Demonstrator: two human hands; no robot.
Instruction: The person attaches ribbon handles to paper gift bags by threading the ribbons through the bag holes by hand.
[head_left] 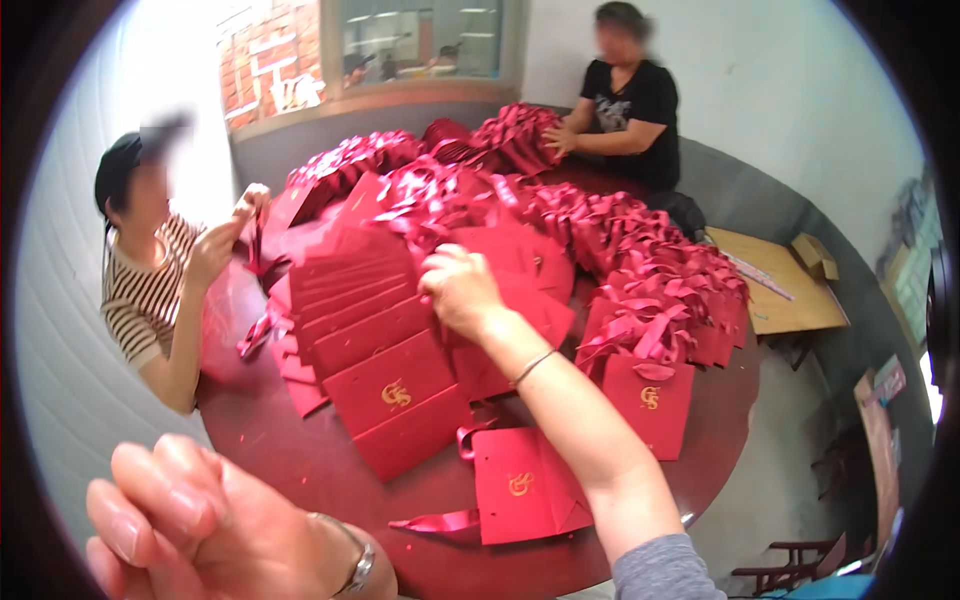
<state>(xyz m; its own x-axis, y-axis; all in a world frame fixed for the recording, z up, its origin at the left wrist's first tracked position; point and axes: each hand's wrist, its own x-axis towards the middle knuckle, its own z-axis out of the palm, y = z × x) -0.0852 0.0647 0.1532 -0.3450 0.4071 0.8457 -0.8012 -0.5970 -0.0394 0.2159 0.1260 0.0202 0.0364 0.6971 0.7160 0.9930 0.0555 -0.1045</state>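
My right hand [462, 290] reaches over the middle of the round table, fingers curled inward among red paper gift bags. What they grip, if anything, is hidden. Just left of it, a fanned row of red bags [375, 340] lies overlapping. Close to me at the lower left is my left hand [190, 510], raised, its fingers curled and nothing visible in them. A single red bag [525, 480] with a gold emblem lies flat near the table's front. One dark pink ribbon [435, 523] trails from its left side.
Heaps of ribboned bags [630, 240] cover the back and right of the dark red table [270, 465]. At the left, a person in a striped top [150, 280] handles ribbon. Another person in black [630, 120] touches bags at the back. A wooden board [785, 295] stands at right.
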